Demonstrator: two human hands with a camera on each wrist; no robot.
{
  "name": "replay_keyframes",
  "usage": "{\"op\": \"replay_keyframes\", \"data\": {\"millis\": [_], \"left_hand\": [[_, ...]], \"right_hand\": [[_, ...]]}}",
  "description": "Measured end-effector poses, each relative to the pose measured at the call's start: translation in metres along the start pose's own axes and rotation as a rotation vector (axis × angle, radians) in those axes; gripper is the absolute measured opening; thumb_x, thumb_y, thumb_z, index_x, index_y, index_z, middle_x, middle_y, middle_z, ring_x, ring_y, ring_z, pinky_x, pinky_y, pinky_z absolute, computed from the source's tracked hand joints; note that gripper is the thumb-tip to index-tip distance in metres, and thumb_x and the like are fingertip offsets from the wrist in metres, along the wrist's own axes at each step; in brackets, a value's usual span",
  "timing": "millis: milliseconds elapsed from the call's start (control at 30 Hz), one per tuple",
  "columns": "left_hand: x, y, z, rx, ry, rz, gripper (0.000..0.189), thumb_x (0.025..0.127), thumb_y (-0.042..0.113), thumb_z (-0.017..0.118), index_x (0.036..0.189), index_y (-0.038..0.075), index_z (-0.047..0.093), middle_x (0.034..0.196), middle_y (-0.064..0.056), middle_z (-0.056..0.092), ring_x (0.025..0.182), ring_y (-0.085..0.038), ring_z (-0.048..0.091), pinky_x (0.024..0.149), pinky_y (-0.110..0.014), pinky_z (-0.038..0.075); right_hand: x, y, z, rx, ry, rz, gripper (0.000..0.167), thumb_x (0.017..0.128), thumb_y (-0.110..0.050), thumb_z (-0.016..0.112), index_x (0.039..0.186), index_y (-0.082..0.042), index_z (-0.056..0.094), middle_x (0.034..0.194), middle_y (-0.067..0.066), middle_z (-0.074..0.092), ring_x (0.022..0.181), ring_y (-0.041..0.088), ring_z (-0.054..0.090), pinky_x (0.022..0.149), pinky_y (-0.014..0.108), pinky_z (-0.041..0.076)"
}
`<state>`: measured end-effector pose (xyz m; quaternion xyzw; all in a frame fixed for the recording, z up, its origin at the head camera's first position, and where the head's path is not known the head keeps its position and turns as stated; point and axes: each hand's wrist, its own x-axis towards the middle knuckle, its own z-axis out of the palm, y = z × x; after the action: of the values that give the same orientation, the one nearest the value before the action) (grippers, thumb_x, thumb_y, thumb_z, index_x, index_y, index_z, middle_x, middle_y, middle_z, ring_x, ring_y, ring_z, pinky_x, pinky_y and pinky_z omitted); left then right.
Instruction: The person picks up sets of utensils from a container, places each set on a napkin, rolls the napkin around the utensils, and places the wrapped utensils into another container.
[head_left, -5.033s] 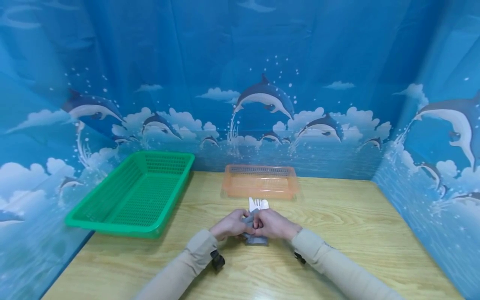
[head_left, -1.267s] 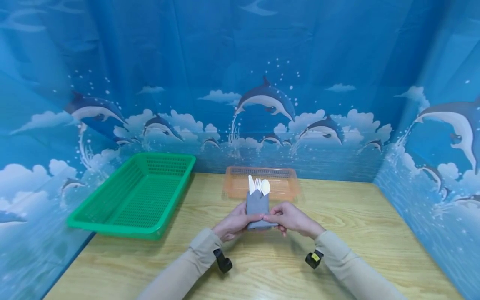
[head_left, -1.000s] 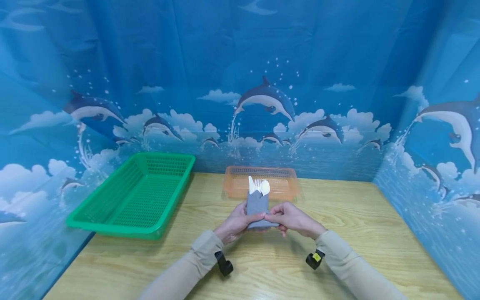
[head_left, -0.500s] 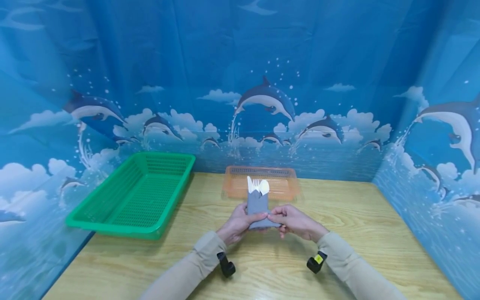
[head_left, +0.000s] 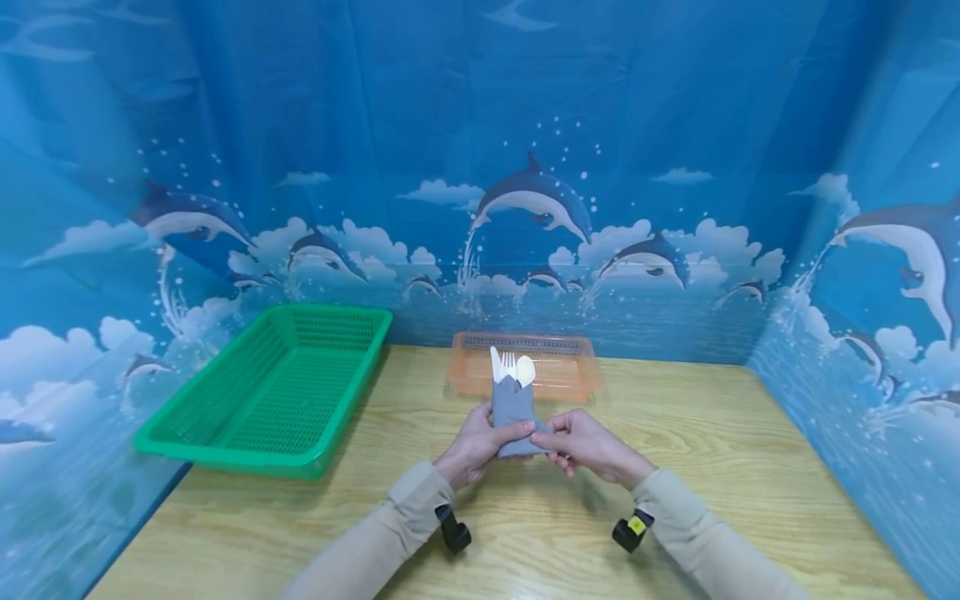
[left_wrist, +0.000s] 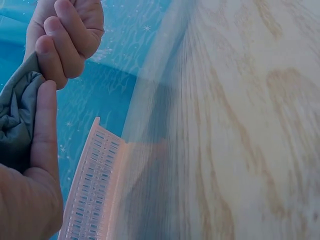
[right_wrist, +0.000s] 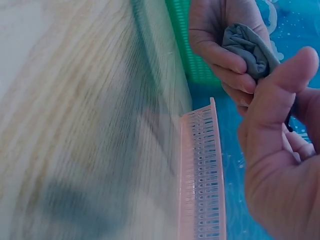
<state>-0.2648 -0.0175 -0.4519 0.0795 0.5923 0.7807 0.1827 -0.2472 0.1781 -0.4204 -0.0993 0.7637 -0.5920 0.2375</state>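
Note:
A grey cloth napkin [head_left: 513, 406], folded into a pouch, is held up between both hands over the table. From its top stick out a white knife [head_left: 496, 364], a white fork [head_left: 509, 365] and a white spoon [head_left: 526, 371], side by side and leaning slightly left. My left hand [head_left: 478, 443] grips the napkin's lower left, thumb across the front. My right hand [head_left: 588, 446] pinches the lower right corner between thumb and fingers. Both thumb tips nearly meet. The right wrist view shows the bunched end of the napkin [right_wrist: 246, 50] inside the left hand.
A large green plastic basket [head_left: 318, 454] stands at the left of the wooden table [head_left: 712, 467]. Behind the hands, an orange see-through basket [head_left: 577, 385] sits against the dolphin-print curtain [head_left: 637, 100], which walls the back and both sides.
Since five seconds ago, the hands have raised the napkin with the cutlery off the table and now hold it more upright. In the last second the right corner was folded inward and the bundle tilted left.

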Motion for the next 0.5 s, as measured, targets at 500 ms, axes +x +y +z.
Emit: {"op": "replay_keyframes", "data": {"millis": [500], "left_hand": [[0.0020, -0.0048, 0.0014, 0.011, 0.020, -0.013, 0.060, 0.089, 0.015, 0.072, 0.138, -0.006, 0.045, 0.117, -0.023, 0.066, 0.096, -0.028, 0.072, 0.081, -0.037, 0.059]], "right_hand": [[-0.0020, 0.0089, 0.0005, 0.034, 0.002, -0.057, 0.023, 0.100, -0.024, 0.058, 0.094, -0.003, 0.062, 0.064, -0.002, 0.054, 0.050, 0.006, 0.044, 0.045, 0.020, 0.042]]}}
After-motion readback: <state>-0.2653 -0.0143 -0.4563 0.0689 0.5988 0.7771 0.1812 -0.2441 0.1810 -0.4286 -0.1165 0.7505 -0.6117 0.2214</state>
